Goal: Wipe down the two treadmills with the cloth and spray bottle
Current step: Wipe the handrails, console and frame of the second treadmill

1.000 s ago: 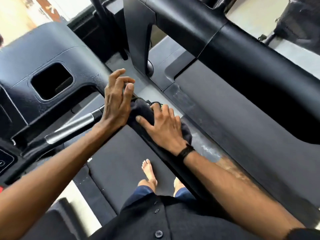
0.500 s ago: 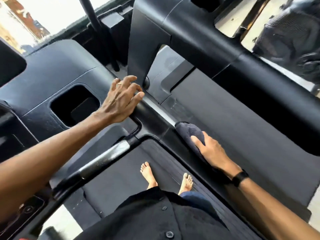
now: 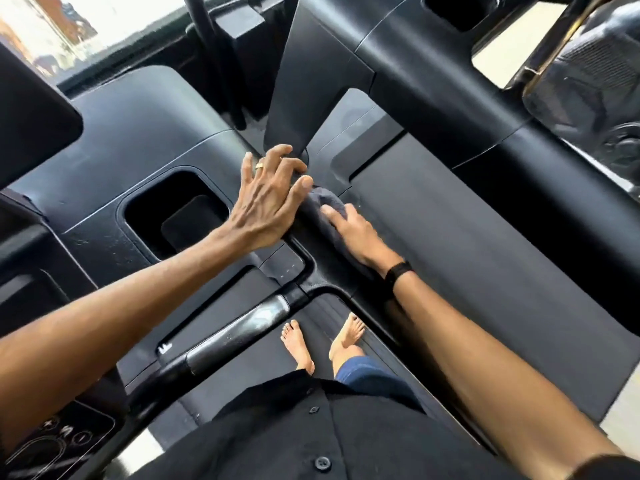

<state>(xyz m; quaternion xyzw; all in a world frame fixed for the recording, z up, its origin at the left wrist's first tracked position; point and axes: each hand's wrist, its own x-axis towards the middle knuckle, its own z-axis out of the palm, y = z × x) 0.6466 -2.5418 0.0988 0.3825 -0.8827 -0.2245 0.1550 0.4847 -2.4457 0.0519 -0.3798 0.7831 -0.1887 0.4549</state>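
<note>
**Cloth on the side rail, both hands at the console corner**

Person stands barefoot on the near treadmill (image 3: 242,368), leaning over its right side rail (image 3: 325,282).

Right hand (image 3: 356,233): palm down on the dark grey cloth (image 3: 320,202), fingers laid mostly straight over it, pressing it flat onto the top of the rail. Reads as a press rather than a pinch; whether the thumb curls under the fabric, cannot tell. A bunched bit of cloth sticks out ahead of the fingertips, right where the rail meets the console. Black wristband (image 3: 398,273) on that wrist.

Left hand (image 3: 266,202): empty, fingers loosely bent and spread, resting on the console housing (image 3: 138,133) at the base of the upright post (image 3: 308,91). Thumb tip touches the cloth's front edge. Gold ring (image 3: 259,165) on one finger.

Cup-holder recess (image 3: 180,213) sits just left of the left hand. Chrome-sleeved handlebar (image 3: 239,332) runs diagonally below the forearm. Control panel (image 3: 59,441) at bottom left shows plus/minus symbols.

Second treadmill (image 3: 485,254) lies just beside on the right, belt dark and matte, its own arm (image 3: 450,81) crossing the top of the view.

Spray bottle: not visible from here.
</note>
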